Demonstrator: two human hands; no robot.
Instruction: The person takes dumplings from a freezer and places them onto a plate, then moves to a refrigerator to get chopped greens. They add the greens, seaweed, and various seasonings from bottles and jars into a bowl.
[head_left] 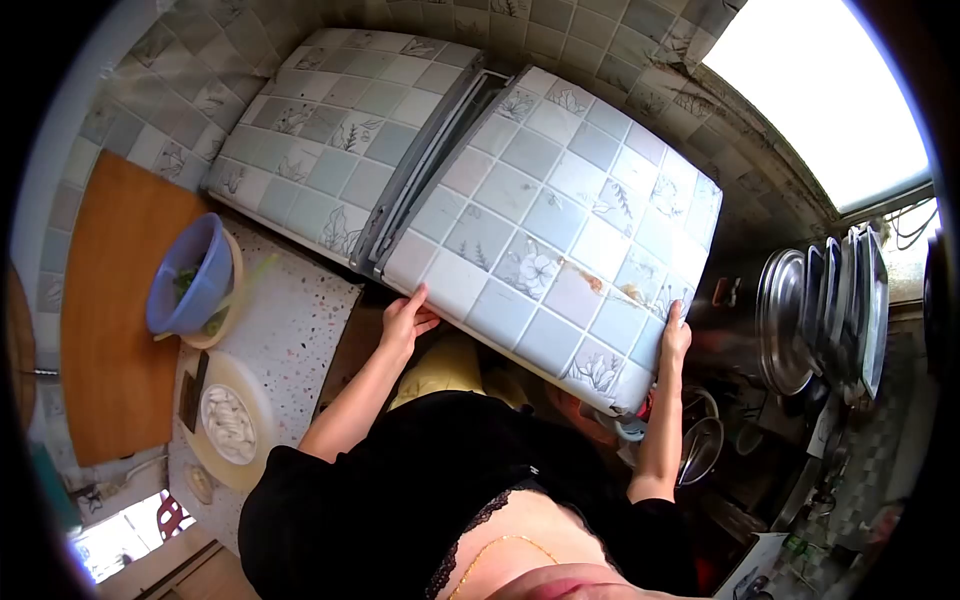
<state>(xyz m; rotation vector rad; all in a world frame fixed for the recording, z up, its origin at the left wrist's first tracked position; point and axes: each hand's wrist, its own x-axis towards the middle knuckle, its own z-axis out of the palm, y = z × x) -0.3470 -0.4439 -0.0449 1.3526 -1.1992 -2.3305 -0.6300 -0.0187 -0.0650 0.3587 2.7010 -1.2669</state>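
Both hands grip the tile-patterned cover panel (555, 220) tilted above the counter: left hand (405, 322) clasps its lower edge, right hand (675, 335) wraps the corner. It looks stiff, broad, probably awkward; opposite edges suit best.

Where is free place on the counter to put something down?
The speckled counter is bare between the blue bowl and the tiled board held by the left hand and right hand. The corner by the steel lids is crowded.
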